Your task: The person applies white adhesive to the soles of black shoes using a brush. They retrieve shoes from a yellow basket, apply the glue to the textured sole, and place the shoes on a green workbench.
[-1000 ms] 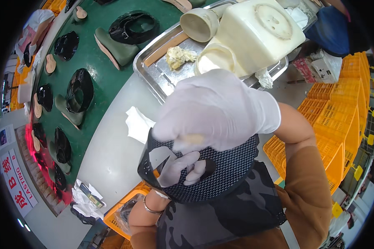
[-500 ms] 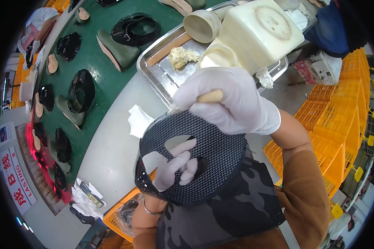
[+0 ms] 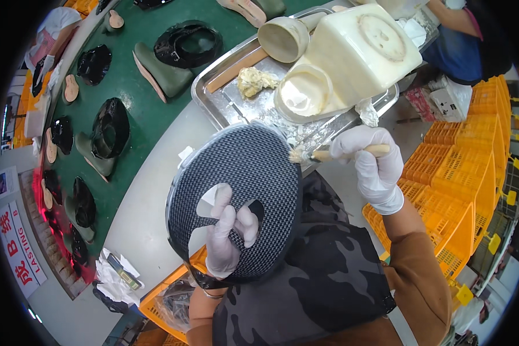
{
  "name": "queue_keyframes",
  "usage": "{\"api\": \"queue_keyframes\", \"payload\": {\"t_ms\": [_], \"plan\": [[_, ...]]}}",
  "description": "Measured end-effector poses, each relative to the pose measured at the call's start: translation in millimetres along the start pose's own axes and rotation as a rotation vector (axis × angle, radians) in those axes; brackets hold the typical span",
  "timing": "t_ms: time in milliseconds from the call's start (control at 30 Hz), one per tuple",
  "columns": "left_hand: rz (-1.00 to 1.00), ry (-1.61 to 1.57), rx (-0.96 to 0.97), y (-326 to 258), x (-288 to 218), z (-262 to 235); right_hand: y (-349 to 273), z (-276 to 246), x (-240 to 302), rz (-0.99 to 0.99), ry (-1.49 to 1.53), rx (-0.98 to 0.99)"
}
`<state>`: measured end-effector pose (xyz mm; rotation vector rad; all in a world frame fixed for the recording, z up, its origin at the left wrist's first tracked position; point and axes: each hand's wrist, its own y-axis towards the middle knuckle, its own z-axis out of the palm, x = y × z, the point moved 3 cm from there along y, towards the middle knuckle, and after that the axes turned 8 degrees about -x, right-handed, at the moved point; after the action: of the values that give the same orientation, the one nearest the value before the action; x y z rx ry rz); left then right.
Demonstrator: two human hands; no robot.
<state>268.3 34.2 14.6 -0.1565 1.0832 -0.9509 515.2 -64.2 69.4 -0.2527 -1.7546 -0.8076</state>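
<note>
Right hand (image 3: 373, 164), gloved, is clamped on a brush (image 3: 328, 154) whose long axis runs level, bristles pointing left at the rim of the patterned shoe upper (image 3: 242, 190). Left hand (image 3: 228, 236) is closed on that upper from beneath, fingers through its cutouts, above the tabletop (image 3: 150, 196). Behind stands a steel tray (image 3: 213, 104) with a cream square container (image 3: 363, 52); yellow crates (image 3: 461, 190) stack at right, and a white-and-red sign (image 3: 20, 251) sits far left.

The person's left hand (image 3: 228, 236), in a white glove, is raised palm-up with its fingers (image 3: 222, 205) pointing away from the body and slightly spread. The left forearm rises from the lower edge. The right hand (image 3: 372, 164), also gloved, is closed in a fist-like pinch, thumb side toward the left hand, wrist bent, brown-sleeved forearm angling down to the right.
</note>
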Motion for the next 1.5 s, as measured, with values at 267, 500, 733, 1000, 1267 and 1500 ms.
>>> {"api": "queue_keyframes", "payload": {"t_ms": [267,500,733,1000,1267,1500], "plan": [[0.112,-0.185,0.067,-8.1,10.3,2.5,32.4,3.0,18.9,-0.242,0.269,-0.201],[0.26,-0.194,0.151,-7.3,7.3,-3.3,39.7,21.0,8.1,-0.079,0.149,-0.237],[0.323,-0.255,0.049,7.9,5.3,-3.5,10.2,14.6,11.8,0.036,0.245,-0.128],[0.617,-0.185,-0.033,13.1,-17.3,6.1,31.3,42.0,10.1,-0.018,0.286,-0.207],[1.091,0.049,-0.202,22.6,-25.3,13.4,12.4,38.4,18.8,0.03,0.353,-0.152],[1.484,0.153,-0.404,28.4,-26.9,15.8,20.9,55.5,19.8,-0.02,0.189,0.007]]}}
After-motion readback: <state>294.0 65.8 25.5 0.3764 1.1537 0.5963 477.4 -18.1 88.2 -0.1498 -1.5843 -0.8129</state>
